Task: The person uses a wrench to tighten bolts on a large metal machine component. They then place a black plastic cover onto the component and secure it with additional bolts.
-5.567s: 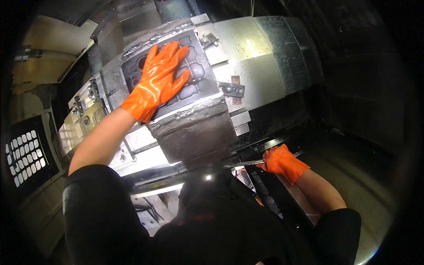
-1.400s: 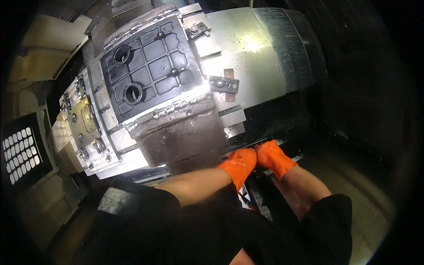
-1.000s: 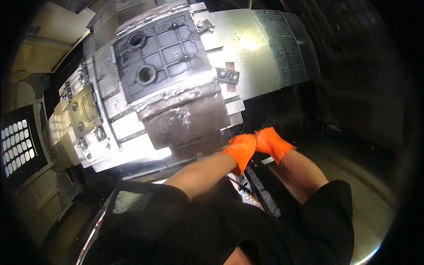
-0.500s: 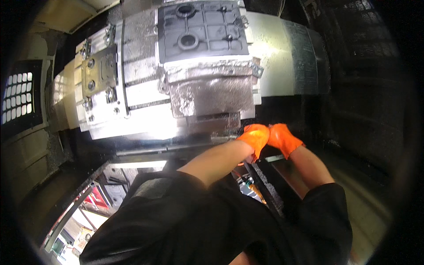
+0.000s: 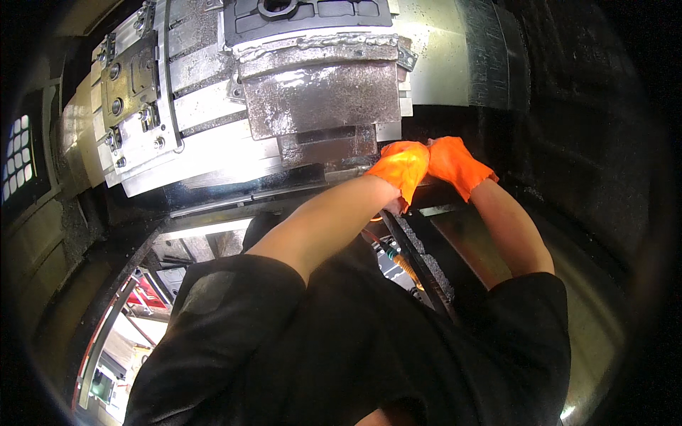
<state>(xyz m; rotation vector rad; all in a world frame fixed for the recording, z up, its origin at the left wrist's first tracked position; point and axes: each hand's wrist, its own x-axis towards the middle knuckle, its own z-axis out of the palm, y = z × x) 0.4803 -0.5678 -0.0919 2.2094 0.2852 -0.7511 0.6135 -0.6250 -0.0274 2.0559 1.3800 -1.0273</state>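
Observation:
My left hand (image 5: 399, 169) and my right hand (image 5: 456, 163), both in orange gloves, are pressed side by side at the lower edge of a big metal fixture (image 5: 320, 99) inside a machine. Their fingers reach into the dark gap under a stepped steel block (image 5: 328, 148), so what they grip is hidden. A dark cast plate with a round hole (image 5: 305, 11) is mounted at the top of the fixture, well above both hands. My bare forearms come up from my black sleeves.
A grey clamp block with bolts (image 5: 131, 78) sits on the fixture's left side. A panel of lit keys (image 5: 18, 156) is at the far left. A dark slanted rail (image 5: 419, 263) and an orange cable (image 5: 402, 264) run below my hands. Dark machine walls close in on the right.
My left hand has left the dark cast plate and joined my right hand under the fixture. My view has since dropped, so the fixture sits higher in the picture.

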